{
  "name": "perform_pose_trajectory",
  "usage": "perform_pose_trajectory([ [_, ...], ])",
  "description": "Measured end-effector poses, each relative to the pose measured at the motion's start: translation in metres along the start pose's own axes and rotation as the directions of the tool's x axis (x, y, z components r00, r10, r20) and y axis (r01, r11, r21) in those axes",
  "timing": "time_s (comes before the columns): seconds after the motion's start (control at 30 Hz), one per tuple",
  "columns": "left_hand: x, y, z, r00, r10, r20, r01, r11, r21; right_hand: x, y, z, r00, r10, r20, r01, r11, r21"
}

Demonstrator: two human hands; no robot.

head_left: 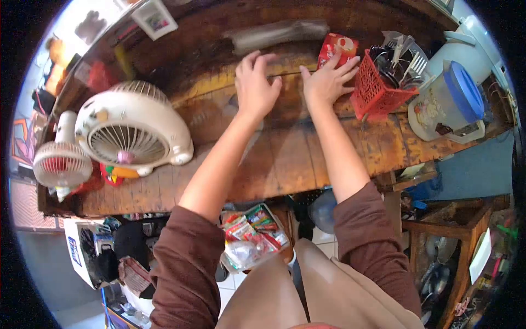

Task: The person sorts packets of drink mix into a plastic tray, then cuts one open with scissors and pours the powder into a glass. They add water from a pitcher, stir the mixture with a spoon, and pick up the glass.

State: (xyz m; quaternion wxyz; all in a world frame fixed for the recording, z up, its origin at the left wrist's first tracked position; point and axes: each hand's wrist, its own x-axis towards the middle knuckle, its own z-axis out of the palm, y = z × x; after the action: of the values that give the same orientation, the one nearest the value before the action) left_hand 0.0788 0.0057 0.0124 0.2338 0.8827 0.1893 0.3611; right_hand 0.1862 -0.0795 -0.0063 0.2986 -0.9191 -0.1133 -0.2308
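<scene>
Both of my hands reach out over a worn wooden table (285,164). My left hand (255,85) lies palm down with its fingers spread, on what looks like a blurred sheet of clear plastic (287,98). My right hand (327,79) is also palm down beside it, fingers apart. Its fingertips are close to a red packet (337,48) and the red basket (378,88). I cannot tell whether either hand grips the plastic.
A white table fan (131,129) and a smaller fan (60,162) stand at the left. The red basket holds utensils, beside a jug with a blue lid (446,101). A clear plastic roll (274,34) lies at the back. A box of packets (255,233) sits under the table.
</scene>
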Motion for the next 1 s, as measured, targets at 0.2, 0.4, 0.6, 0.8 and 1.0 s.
perform_pose_trajectory([
  [0.2, 0.096, -0.047, 0.036, 0.988, 0.068, 0.14, -0.154, 0.543, 0.826, 0.005, 0.004, 0.016, 0.998, 0.024, -0.059, -0.023, 0.999, 0.03],
  [0.4, 0.114, -0.081, 0.039, 0.993, -0.008, 0.12, -0.101, 0.499, 0.86, 0.011, 0.007, 0.024, 0.991, 0.094, -0.091, -0.088, 0.994, 0.072],
  [0.6, 0.086, -0.05, 0.031, 0.999, -0.033, -0.017, 0.03, 0.46, 0.887, 0.011, 0.004, 0.02, 0.989, 0.102, -0.102, -0.093, 0.992, 0.091],
  [0.8, -0.006, 0.031, -0.011, 0.937, -0.281, -0.209, 0.333, 0.901, 0.278, -0.007, 0.017, -0.027, 0.993, 0.039, 0.116, -0.057, 0.986, 0.154],
  [1.0, -0.155, 0.083, -0.089, 0.921, -0.388, 0.045, 0.39, 0.918, -0.071, -0.104, 0.072, -0.122, 0.951, -0.28, 0.132, 0.207, 0.893, 0.4],
])
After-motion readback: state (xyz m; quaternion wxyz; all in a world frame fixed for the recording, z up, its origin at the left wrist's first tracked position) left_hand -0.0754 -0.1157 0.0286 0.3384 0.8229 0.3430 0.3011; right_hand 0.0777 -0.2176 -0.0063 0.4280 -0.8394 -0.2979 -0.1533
